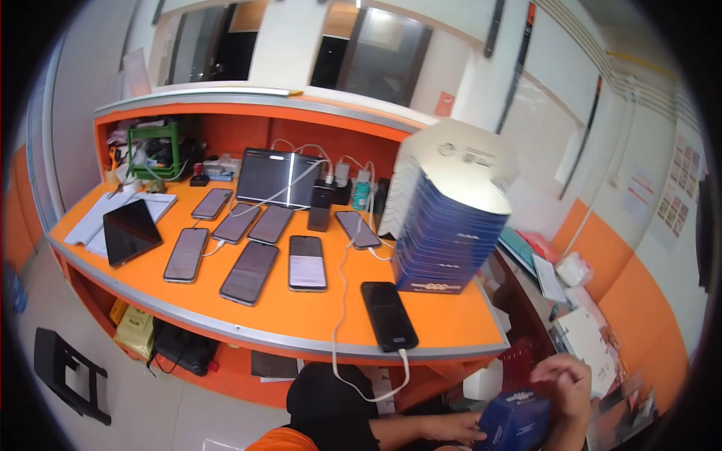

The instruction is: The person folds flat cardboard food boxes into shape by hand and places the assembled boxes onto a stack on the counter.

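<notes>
The small blue box (517,422) is down at the lower right, in front of the person and below the edge of the orange bench (312,316), not resting on it. The left hand (460,430) has its fingers closed on the box's near left side. The right hand (569,379) is raised just beside the box's upper right; its fingers are loosely curled with nothing visible between them, and whether they touch the box cannot be told.

The box looks like thin printed card, so it should be light for its size and fairly stiff along its folds, yet soft in the middle of each panel, where a hard pinch could dent it. Its printed face may be a little slippery. The best hold is probably low on two opposite sides, fingers flat and close to the corner folds, with only mild pressure. Whether anything is inside, which would change the weight, does not show.

On the bench just above, a tall blue stack (450,240) with pale flaps spread at its top looks like similar card; being tall, it may tip if bumped. Near it lies a black phone (389,316) with a white cable (407,370) hanging over the edge, which could snag an elbow
</notes>
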Available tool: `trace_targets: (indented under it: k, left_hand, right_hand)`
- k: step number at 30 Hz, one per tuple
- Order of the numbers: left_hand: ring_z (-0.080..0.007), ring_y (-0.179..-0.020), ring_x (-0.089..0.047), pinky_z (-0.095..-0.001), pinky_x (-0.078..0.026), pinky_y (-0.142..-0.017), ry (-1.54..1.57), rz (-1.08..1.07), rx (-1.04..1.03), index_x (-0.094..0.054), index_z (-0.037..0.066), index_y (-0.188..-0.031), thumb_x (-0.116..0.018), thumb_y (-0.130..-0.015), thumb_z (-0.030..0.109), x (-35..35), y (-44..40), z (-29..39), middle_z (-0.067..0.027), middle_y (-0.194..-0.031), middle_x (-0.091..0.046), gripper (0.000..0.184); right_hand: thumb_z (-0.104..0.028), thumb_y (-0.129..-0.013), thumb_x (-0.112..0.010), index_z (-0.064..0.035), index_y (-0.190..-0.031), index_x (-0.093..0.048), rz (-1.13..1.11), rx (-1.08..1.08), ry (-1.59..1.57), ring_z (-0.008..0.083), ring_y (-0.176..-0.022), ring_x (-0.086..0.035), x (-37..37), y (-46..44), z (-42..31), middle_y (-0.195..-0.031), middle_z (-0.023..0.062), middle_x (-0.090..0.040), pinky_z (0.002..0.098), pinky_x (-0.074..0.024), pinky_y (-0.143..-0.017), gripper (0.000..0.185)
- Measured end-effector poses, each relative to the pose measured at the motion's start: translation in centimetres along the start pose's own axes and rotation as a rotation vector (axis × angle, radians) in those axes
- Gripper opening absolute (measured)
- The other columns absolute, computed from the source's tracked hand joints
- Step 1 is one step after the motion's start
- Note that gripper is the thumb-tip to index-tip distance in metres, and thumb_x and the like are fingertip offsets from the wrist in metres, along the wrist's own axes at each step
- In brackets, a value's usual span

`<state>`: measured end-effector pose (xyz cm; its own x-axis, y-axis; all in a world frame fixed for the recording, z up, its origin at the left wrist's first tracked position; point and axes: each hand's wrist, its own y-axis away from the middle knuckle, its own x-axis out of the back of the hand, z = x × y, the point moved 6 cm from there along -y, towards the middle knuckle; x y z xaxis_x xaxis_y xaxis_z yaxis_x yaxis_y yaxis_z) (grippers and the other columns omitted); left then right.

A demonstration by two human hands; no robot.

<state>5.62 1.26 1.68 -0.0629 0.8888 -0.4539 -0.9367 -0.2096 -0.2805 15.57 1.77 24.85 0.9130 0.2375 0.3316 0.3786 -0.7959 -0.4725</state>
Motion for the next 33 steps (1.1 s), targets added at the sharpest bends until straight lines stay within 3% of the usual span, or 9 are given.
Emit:
trace_targets:
  k: [1,5,10,13,15,18,24,27,33]
  left_hand:
    - [-0.0120,-0.120,-0.055,-0.0322,-0.046,-0.105,0.028,-0.013,-0.015,-0.047,0.006,-0.139,-0.057,-0.105,0.023,-0.3,0.2,0.5,-0.0015,-0.130,-0.059,0.039]
    - [-0.0108,-0.119,-0.057,-0.0316,-0.048,-0.102,-0.056,0.072,0.000,-0.047,0.009,-0.141,-0.061,-0.103,0.021,0.6,1.4,1.7,0.0008,-0.130,-0.061,0.042]
    - [-0.0147,-0.124,-0.058,-0.0347,-0.046,-0.108,-0.060,0.099,-0.018,-0.045,0.005,-0.143,-0.059,-0.103,0.011,0.6,1.1,2.0,-0.0049,-0.133,-0.062,0.044]
    - [-0.0163,-0.122,-0.060,-0.0356,-0.047,-0.107,-0.061,0.164,-0.065,-0.050,0.004,-0.140,-0.058,-0.102,0.008,2.0,0.6,2.2,-0.0061,-0.131,-0.064,0.038]
    - [-0.0170,-0.121,-0.061,-0.0360,-0.047,-0.106,-0.048,0.235,-0.068,-0.053,0.003,-0.137,-0.059,-0.102,0.007,2.5,0.4,2.3,-0.0066,-0.130,-0.065,0.036]
    - [-0.0176,-0.119,-0.062,-0.0366,-0.049,-0.104,-0.057,0.345,-0.070,-0.056,0.002,-0.134,-0.062,-0.101,0.010,2.9,-0.1,2.3,-0.0075,-0.129,-0.065,0.034]
    - [-0.0186,-0.118,-0.063,-0.0372,-0.050,-0.103,-0.130,0.335,-0.090,-0.056,0.003,-0.132,-0.059,-0.104,0.019,4.6,-1.3,1.1,-0.0085,-0.127,-0.065,0.032]
    - [-0.0211,-0.117,-0.064,-0.0390,-0.051,-0.101,0.182,0.287,-0.107,-0.056,0.004,-0.130,-0.054,-0.107,0.025,3.8,-2.4,1.6,-0.0092,-0.126,-0.065,0.032]
    - [-0.0202,-0.112,-0.065,-0.0388,-0.054,-0.097,0.175,0.357,-0.071,-0.061,0.008,-0.115,-0.058,-0.105,0.023,5.2,-2.7,-0.8,-0.0075,-0.118,-0.066,0.018]
  right_hand:
    - [-0.029,-0.102,-0.060,0.0024,-0.118,-0.066,0.282,-0.093,0.032,0.0214,-0.096,-0.069,3.7,2.6,2.2,-0.111,0.0132,-0.068,0.0319,-0.0575,-0.078,0.036]
    - [-0.029,-0.105,-0.055,0.0004,-0.131,-0.060,0.577,-0.348,0.215,0.0178,-0.112,-0.060,10.5,11.6,9.2,-0.121,0.0115,-0.065,0.0320,-0.0496,-0.095,0.040]
    - [-0.043,-0.110,-0.038,-0.0005,-0.137,-0.056,0.438,-0.459,0.028,0.0212,-0.120,-0.060,11.3,15.6,15.7,-0.128,0.0130,-0.065,0.0324,-0.0437,-0.105,0.054]
    - [-0.053,-0.108,-0.038,-0.0034,-0.130,-0.062,0.555,-0.543,-0.586,0.0178,-0.102,-0.067,11.9,17.4,19.2,-0.116,0.0082,-0.069,0.0332,-0.0532,-0.092,0.059]
    - [-0.049,-0.107,-0.045,-0.0018,-0.133,-0.058,0.235,-0.362,-0.884,0.0157,-0.112,-0.063,13.0,18.2,20.6,-0.121,0.0066,-0.067,0.0347,-0.0488,-0.101,0.056]
    - [-0.037,-0.107,-0.051,-0.0058,-0.120,-0.062,0.502,-0.453,-0.552,0.0115,-0.091,-0.064,13.3,18.0,18.7,-0.103,0.0021,-0.068,0.0315,-0.0513,-0.086,0.035]
    - [-0.027,-0.104,-0.058,-0.0084,-0.113,-0.062,0.543,-0.508,-0.492,0.0103,-0.094,-0.063,13.8,18.9,19.7,-0.105,0.0009,-0.068,0.0299,-0.0485,-0.090,0.021]
    - [-0.026,-0.104,-0.058,-0.0071,-0.115,-0.062,0.571,-0.556,-0.511,0.0115,-0.097,-0.063,13.7,19.5,20.4,-0.108,0.0021,-0.067,0.0309,-0.0489,-0.091,0.022]
    - [-0.023,-0.106,-0.053,-0.0002,-0.128,-0.059,0.587,-0.540,-0.529,0.0177,-0.111,-0.064,13.2,19.8,22.4,-0.119,0.0073,-0.067,0.0358,-0.0495,-0.101,0.033]
